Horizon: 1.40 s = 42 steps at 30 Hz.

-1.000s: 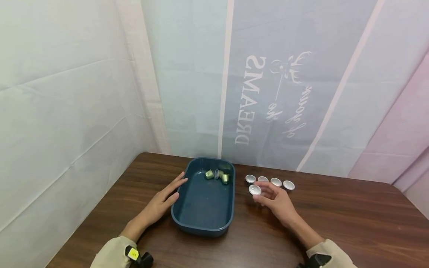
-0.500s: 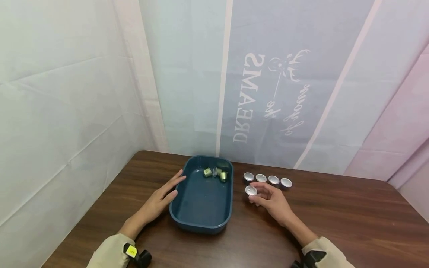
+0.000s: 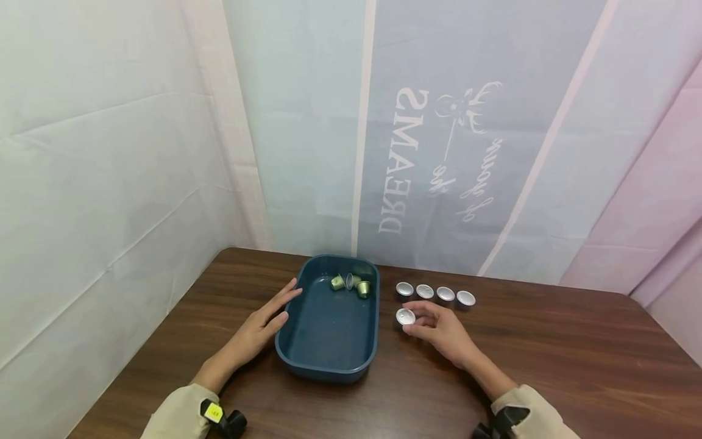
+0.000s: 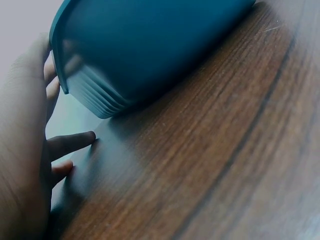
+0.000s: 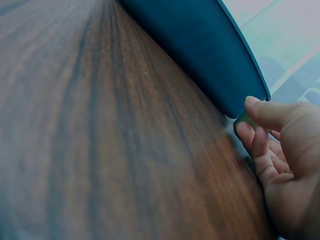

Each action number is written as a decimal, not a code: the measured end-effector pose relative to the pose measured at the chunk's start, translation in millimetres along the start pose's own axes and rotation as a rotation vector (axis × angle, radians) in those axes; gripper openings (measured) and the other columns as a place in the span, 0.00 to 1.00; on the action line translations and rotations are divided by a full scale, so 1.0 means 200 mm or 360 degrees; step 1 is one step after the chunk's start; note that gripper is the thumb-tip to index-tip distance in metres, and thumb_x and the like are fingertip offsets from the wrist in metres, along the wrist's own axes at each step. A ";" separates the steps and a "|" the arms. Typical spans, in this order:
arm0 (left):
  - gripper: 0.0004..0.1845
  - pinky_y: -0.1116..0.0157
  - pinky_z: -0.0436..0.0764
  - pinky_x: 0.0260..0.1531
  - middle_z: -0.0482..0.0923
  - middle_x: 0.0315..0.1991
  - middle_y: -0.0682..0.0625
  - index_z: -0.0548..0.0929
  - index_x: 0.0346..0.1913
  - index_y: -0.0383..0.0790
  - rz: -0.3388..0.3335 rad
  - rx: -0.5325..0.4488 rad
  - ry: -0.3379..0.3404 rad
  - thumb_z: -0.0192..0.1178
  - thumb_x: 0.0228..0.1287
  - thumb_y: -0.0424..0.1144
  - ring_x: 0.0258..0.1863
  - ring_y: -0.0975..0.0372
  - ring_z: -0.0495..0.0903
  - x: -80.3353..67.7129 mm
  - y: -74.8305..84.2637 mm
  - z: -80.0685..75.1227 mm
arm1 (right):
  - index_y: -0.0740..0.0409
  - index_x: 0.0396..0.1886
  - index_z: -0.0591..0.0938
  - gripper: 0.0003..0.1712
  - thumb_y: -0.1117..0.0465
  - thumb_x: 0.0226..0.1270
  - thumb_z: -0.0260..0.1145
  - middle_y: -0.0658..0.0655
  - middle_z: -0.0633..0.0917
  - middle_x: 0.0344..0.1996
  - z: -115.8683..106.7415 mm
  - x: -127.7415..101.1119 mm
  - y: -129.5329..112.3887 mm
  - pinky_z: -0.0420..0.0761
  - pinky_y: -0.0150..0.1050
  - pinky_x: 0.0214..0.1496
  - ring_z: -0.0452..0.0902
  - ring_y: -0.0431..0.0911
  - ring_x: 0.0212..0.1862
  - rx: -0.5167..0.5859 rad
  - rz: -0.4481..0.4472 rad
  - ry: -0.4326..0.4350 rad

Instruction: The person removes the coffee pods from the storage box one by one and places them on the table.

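Observation:
In the head view my right hand (image 3: 445,333) pinches a coffee capsule (image 3: 405,317) between thumb and fingertips, its silver foil lid facing up. Only a green sliver of that capsule (image 5: 244,119) shows in the right wrist view, past the fingers. My left hand (image 3: 253,332) lies along the left side of a dark blue plastic bin (image 3: 329,370), fingers extended, with fingertips at its rim. In the left wrist view, two of its fingers (image 4: 75,143) reach below the bin. Several green capsules (image 3: 363,289) lie tumbled at the bin's far end.
Behind the right hand, several foil-topped capsules (image 3: 445,294) stand in a row on the brown wooden table (image 3: 548,347). A pale printed curtain (image 3: 307,152) hangs right behind the table's far edge, and a white one (image 3: 109,183) on the left.
The held capsule has shifted a little left and towards me, away from the row behind it. My left hand stays at the bin. The whole head view has drifted slightly.

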State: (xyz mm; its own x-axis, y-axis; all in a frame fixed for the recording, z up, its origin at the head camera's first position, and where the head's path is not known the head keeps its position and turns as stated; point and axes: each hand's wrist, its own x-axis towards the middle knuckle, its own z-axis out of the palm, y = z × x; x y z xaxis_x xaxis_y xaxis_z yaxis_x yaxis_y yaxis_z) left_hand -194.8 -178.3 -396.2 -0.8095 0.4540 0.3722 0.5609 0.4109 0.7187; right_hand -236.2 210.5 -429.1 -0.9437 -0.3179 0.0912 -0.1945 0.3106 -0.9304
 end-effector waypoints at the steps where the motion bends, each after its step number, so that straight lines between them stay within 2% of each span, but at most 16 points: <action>1: 0.25 0.60 0.62 0.64 0.49 0.74 0.39 0.62 0.71 0.36 -0.0001 -0.0002 0.0004 0.45 0.73 0.27 0.71 0.45 0.52 0.00 0.00 0.00 | 0.65 0.56 0.78 0.26 0.64 0.58 0.72 0.61 0.83 0.43 0.00 0.00 -0.02 0.79 0.34 0.34 0.82 0.47 0.38 0.0000 -0.0011 -0.0011; 4: 0.25 0.61 0.62 0.64 0.49 0.74 0.40 0.63 0.71 0.36 -0.0016 -0.0003 0.0011 0.45 0.73 0.26 0.71 0.46 0.53 0.00 -0.01 0.00 | 0.66 0.56 0.78 0.26 0.65 0.58 0.72 0.62 0.83 0.42 0.00 -0.01 -0.04 0.79 0.34 0.34 0.81 0.47 0.38 0.0001 -0.0018 -0.0027; 11: 0.25 0.45 0.62 0.61 0.49 0.74 0.41 0.63 0.71 0.37 -0.0045 0.0016 0.0011 0.45 0.73 0.27 0.71 0.47 0.53 -0.01 -0.01 0.01 | 0.70 0.57 0.76 0.26 0.67 0.59 0.70 0.63 0.83 0.40 0.00 -0.03 -0.13 0.80 0.37 0.32 0.82 0.48 0.36 0.0013 0.0013 -0.0045; 25: 0.25 0.49 0.62 0.63 0.49 0.74 0.41 0.63 0.72 0.39 -0.0058 0.0009 0.0006 0.45 0.73 0.27 0.71 0.47 0.52 -0.01 0.01 0.00 | 0.71 0.58 0.74 0.26 0.69 0.60 0.69 0.64 0.84 0.36 0.01 -0.04 -0.17 0.80 0.40 0.30 0.82 0.54 0.35 0.0052 0.0052 -0.0045; 29: 0.25 0.50 0.63 0.63 0.49 0.74 0.41 0.63 0.72 0.38 -0.0051 0.0013 0.0012 0.45 0.73 0.27 0.71 0.47 0.53 -0.01 0.01 0.00 | 0.72 0.58 0.74 0.26 0.69 0.60 0.69 0.65 0.84 0.36 0.01 -0.02 -0.14 0.81 0.40 0.30 0.82 0.53 0.35 0.0068 0.0053 -0.0042; 36: 0.26 0.54 0.62 0.64 0.49 0.74 0.41 0.63 0.72 0.38 -0.0036 0.0017 0.0016 0.45 0.73 0.27 0.71 0.47 0.53 0.00 0.01 0.00 | 0.69 0.60 0.73 0.29 0.68 0.59 0.70 0.64 0.83 0.39 0.00 0.01 -0.01 0.82 0.41 0.32 0.83 0.49 0.35 0.0142 0.0027 -0.0022; 42: 0.25 0.54 0.62 0.64 0.49 0.74 0.41 0.62 0.72 0.38 -0.0018 0.0017 0.0012 0.45 0.74 0.28 0.71 0.46 0.53 0.00 0.00 0.00 | 0.67 0.60 0.74 0.30 0.64 0.58 0.72 0.65 0.81 0.45 0.00 0.02 0.02 0.82 0.41 0.32 0.83 0.48 0.36 0.0125 -0.0003 -0.0015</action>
State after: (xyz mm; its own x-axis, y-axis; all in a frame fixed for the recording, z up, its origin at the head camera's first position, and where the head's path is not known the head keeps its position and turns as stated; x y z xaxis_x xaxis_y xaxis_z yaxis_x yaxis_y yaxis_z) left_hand -194.4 -177.2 -395.8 -0.8169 0.4436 0.3685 0.5536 0.4243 0.7166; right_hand -240.0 211.3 -431.5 -0.9409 -0.3266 0.0898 -0.1742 0.2392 -0.9552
